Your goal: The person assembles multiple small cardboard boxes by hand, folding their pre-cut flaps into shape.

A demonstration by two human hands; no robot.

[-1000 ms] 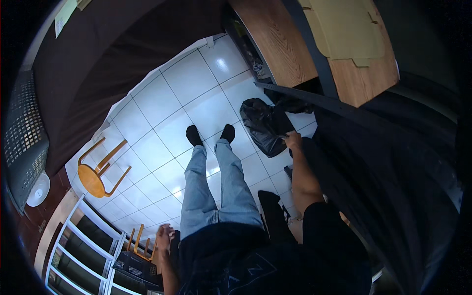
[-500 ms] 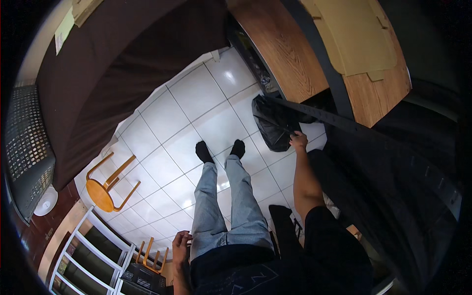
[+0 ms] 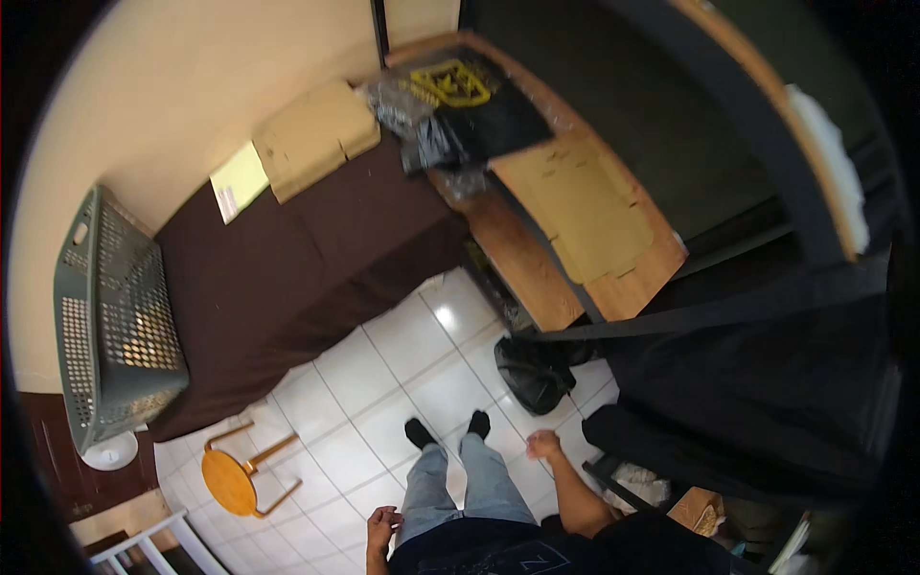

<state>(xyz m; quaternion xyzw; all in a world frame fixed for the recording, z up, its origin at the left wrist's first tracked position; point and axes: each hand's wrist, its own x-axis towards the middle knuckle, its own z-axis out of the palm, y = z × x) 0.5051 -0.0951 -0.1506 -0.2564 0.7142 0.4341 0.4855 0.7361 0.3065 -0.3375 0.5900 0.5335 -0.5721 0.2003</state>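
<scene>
A black bag (image 3: 535, 374) stands on the white tiled floor, ahead of my feet and to the right. My right hand (image 3: 543, 445) hangs just short of the bag and apart from it. It looks empty, its fingers loosely bent and slightly smeared by motion. Beside my left thigh, my left hand (image 3: 384, 527) hangs with half-curled fingers and nothing visible in it.
Ahead stands a table under a brown cloth (image 3: 316, 240), bearing a grey perforated basket (image 3: 125, 316) and flat cardboard (image 3: 319, 134). More cardboard (image 3: 585, 206) lies on a wooden desk (image 3: 632, 302). A round wooden stool (image 3: 229, 483) is at left, dark fabric (image 3: 747, 393) at right.
My right hand has let go of the black bag and drawn back toward my body. The view has tilted up, bringing the tabletop and desk into sight. My left hand stays by my thigh.
</scene>
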